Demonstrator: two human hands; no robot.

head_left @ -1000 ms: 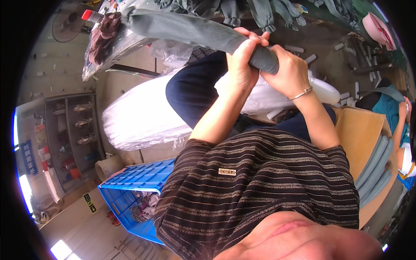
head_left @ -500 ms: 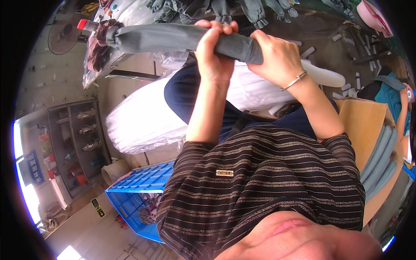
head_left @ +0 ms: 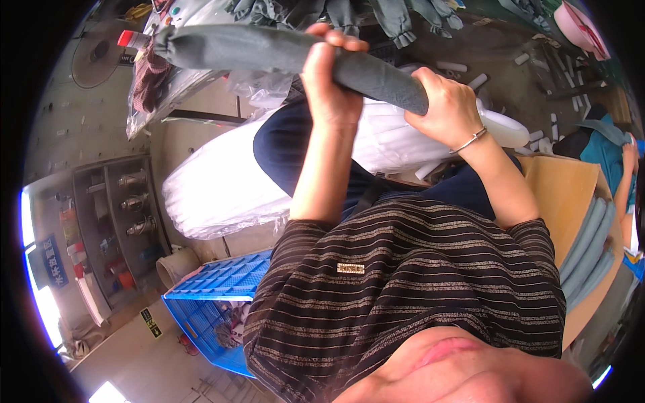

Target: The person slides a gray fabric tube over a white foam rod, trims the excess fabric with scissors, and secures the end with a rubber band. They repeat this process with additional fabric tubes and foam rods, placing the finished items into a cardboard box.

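Grey fabric, rolled into a long tube (head_left: 269, 54), runs across the top of the frame from about 10 o'clock toward 1 o'clock, tilting down to the right. Left hand (head_left: 329, 74) wraps the tube near its middle, fingers curled fully closed over the top, thumb side facing the camera. Right hand (head_left: 447, 107) clasps the lower right end of the same tube, fingers closed round it, palm underneath; a thin metal bracelet (head_left: 470, 140) sits on that wrist. The two hands are near each other on the roll but not touching. The tube's far left end is puckered shut, just beside a red-capped object (head_left: 131, 39) at 10 o'clock. Behind the roll, at 12 o'clock, more grey fabric pieces (head_left: 376, 13) hang in a row. Below the hands, a large white plastic-wrapped bundle (head_left: 222, 188) lies from 9 o'clock toward 2 o'clock, partly hidden by dark blue trousers (head_left: 282, 148). Striped brown-and-black shirt (head_left: 416, 282) fills the lower centre. Blue plastic crate (head_left: 215, 302) at 7 o'clock, contents unclear. Grey shelf unit (head_left: 117, 221) with metal fittings at 9 o'clock. Tan board (head_left: 557, 195) at 3 o'clock, with pale blue-grey tubes (head_left: 584, 248) lying along its edge. Another person's arm (head_left: 628, 168) shows at the far right rim, well apart from the roll.
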